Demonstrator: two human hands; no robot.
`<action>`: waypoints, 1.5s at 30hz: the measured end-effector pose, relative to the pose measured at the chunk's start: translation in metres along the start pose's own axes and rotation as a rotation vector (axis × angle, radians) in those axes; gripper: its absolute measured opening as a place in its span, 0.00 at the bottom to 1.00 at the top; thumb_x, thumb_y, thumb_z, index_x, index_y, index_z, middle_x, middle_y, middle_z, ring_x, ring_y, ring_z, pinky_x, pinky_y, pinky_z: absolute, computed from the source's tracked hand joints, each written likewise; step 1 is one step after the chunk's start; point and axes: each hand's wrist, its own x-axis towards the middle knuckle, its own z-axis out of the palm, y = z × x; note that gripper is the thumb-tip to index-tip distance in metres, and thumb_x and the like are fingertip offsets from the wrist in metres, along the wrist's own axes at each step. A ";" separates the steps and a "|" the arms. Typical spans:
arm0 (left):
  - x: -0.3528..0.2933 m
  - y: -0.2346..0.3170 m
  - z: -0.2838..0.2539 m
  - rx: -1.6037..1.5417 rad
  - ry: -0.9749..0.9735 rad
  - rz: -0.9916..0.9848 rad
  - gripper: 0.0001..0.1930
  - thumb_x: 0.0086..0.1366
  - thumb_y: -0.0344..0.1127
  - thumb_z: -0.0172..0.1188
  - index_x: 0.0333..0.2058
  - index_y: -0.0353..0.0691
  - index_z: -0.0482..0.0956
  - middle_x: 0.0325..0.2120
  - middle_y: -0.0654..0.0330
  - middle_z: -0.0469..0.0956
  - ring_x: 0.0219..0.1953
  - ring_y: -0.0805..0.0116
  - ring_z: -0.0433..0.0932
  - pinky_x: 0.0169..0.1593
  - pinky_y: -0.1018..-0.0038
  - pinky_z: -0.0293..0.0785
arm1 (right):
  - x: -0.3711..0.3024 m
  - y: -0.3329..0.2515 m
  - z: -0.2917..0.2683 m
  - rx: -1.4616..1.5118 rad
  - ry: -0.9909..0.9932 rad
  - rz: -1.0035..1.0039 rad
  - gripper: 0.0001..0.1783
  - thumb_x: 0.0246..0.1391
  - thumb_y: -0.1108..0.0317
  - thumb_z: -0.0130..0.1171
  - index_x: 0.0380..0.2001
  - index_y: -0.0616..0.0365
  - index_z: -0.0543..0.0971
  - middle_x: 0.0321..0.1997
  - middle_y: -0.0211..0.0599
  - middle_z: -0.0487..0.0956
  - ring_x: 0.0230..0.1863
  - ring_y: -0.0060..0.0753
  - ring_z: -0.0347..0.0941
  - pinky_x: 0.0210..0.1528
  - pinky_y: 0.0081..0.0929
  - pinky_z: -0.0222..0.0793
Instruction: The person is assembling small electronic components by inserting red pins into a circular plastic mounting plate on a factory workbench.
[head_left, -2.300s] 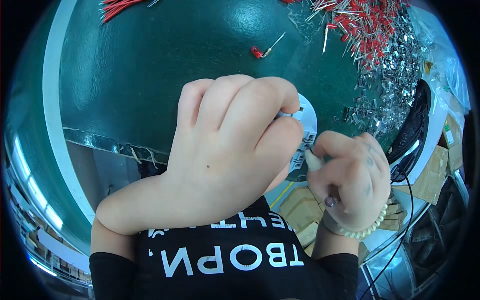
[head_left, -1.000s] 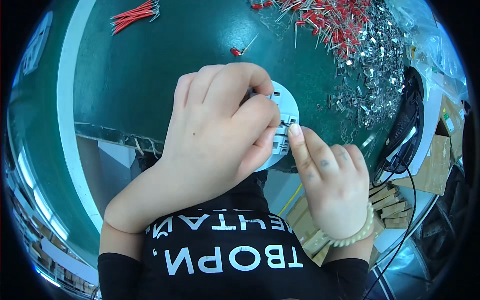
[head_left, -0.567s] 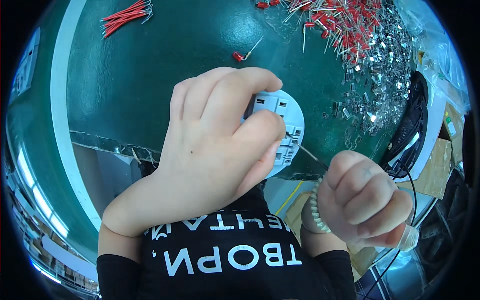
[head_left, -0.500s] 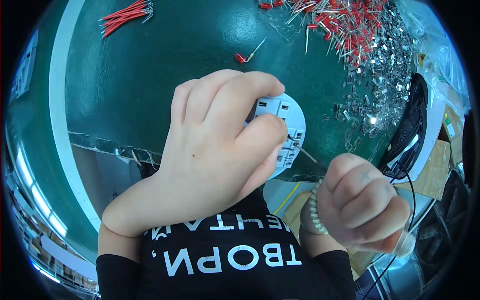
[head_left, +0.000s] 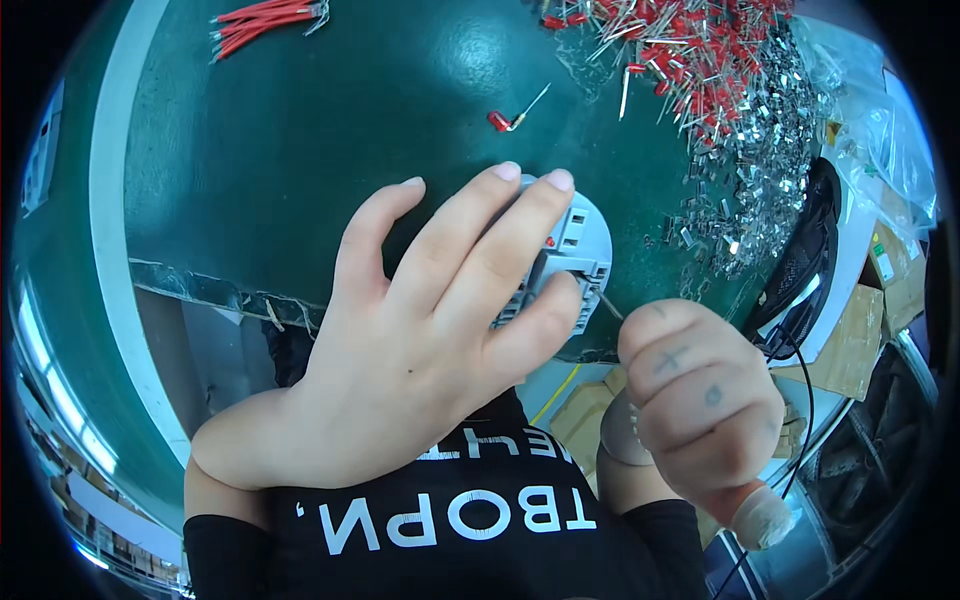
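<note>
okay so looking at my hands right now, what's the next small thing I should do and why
Probably bring the right hand back up to the round grey plastic part. The left hand pins that part on the green table, thumb on its edge, while the right fist sits below the table edge, apart from it. A thin metal pin seems to stick out beside the part.

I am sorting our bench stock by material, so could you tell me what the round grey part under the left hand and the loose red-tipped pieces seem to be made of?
The round grey part looks like moulded matt plastic: even pale grey, square moulded sockets, no glint. The left hand covers most of it. The red-tipped pieces look like bright metal pins in glossy red sleeves, probably plastic insulation; they are too small to be sure.
</note>
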 end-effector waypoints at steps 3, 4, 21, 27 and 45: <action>0.000 0.000 0.001 0.033 0.011 0.012 0.30 0.44 0.45 0.72 0.48 0.49 0.74 0.65 0.51 0.61 0.66 0.50 0.60 0.62 0.50 0.54 | 0.001 0.004 0.006 -0.024 0.015 -0.050 0.33 0.67 0.48 0.47 0.13 0.60 0.70 0.18 0.39 0.69 0.15 0.38 0.63 0.19 0.33 0.53; -0.002 0.001 0.001 0.034 0.013 0.013 0.30 0.44 0.45 0.72 0.48 0.49 0.74 0.65 0.51 0.61 0.66 0.50 0.60 0.62 0.50 0.54 | -0.001 0.003 0.008 -0.025 0.013 -0.052 0.33 0.67 0.48 0.47 0.13 0.60 0.70 0.18 0.39 0.69 0.15 0.38 0.63 0.19 0.33 0.53; -0.009 0.000 0.013 0.012 0.093 0.021 0.30 0.40 0.43 0.74 0.45 0.50 0.75 0.63 0.51 0.63 0.65 0.51 0.62 0.61 0.51 0.53 | 0.002 -0.001 -0.006 0.186 0.182 0.081 0.31 0.66 0.45 0.48 0.15 0.56 0.69 0.17 0.36 0.72 0.14 0.35 0.64 0.22 0.34 0.63; -0.075 -0.008 -0.034 0.084 0.295 -0.145 0.33 0.40 0.44 0.76 0.47 0.47 0.74 0.62 0.46 0.64 0.63 0.48 0.66 0.60 0.53 0.61 | -0.019 -0.027 0.010 0.158 0.261 -0.210 0.19 0.62 0.53 0.59 0.22 0.49 0.70 0.18 0.26 0.73 0.15 0.21 0.61 0.21 0.23 0.54; -0.097 -0.092 -0.088 0.061 0.634 -0.374 0.47 0.46 0.51 0.75 0.63 0.37 0.66 0.62 0.45 0.66 0.65 0.53 0.65 0.66 0.57 0.60 | -0.077 -0.026 -0.002 0.133 0.144 -0.059 0.21 0.61 0.46 0.56 0.22 0.48 0.69 0.13 0.19 0.63 0.12 0.18 0.51 0.20 0.24 0.45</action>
